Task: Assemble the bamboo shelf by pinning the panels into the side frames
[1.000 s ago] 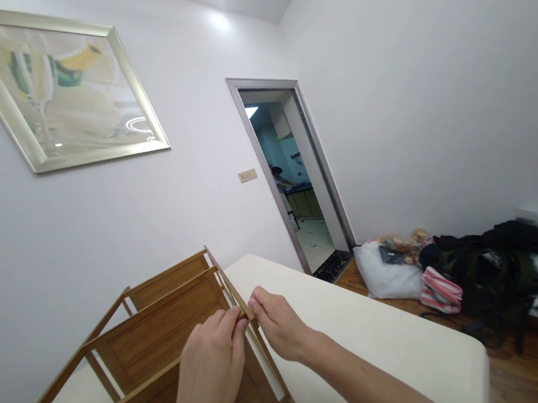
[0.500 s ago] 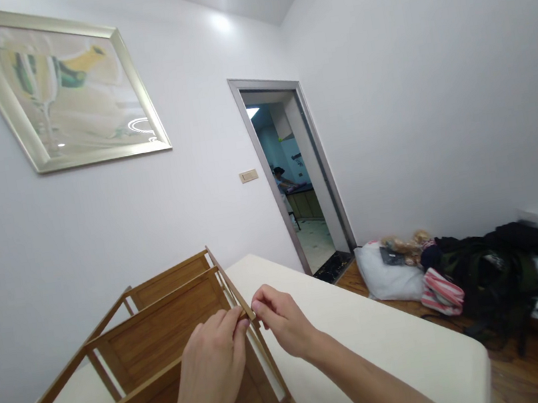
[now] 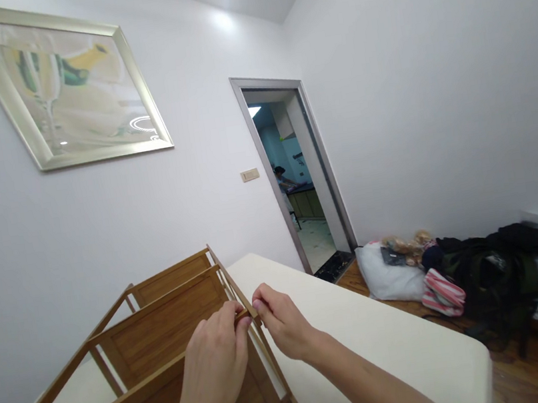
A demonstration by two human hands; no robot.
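Observation:
A brown wooden shelf rack (image 3: 167, 331) with several panels lies on a white table (image 3: 362, 349). My left hand (image 3: 214, 354) is closed around the end of a wooden crossbar, thumb and fingers pinching it where it meets the side frame (image 3: 273, 362). On the outer side of that joint, my right hand (image 3: 284, 324) is closed, with thumb and forefinger pinched together against the frame. Whatever sits between those right fingertips is too small or hidden to make out.
Past the table's right edge, a white bag (image 3: 389, 278), a pink striped cloth (image 3: 443, 293) and a dark backpack (image 3: 492, 276) lie on the wooden floor. A doorway (image 3: 312, 222) opens at the back, with a person (image 3: 282, 179) in the room beyond. A framed picture (image 3: 75, 89) hangs on the left wall.
The camera view has shifted very slightly. Both hands keep the same grip at the joint, and the rack stays in place.

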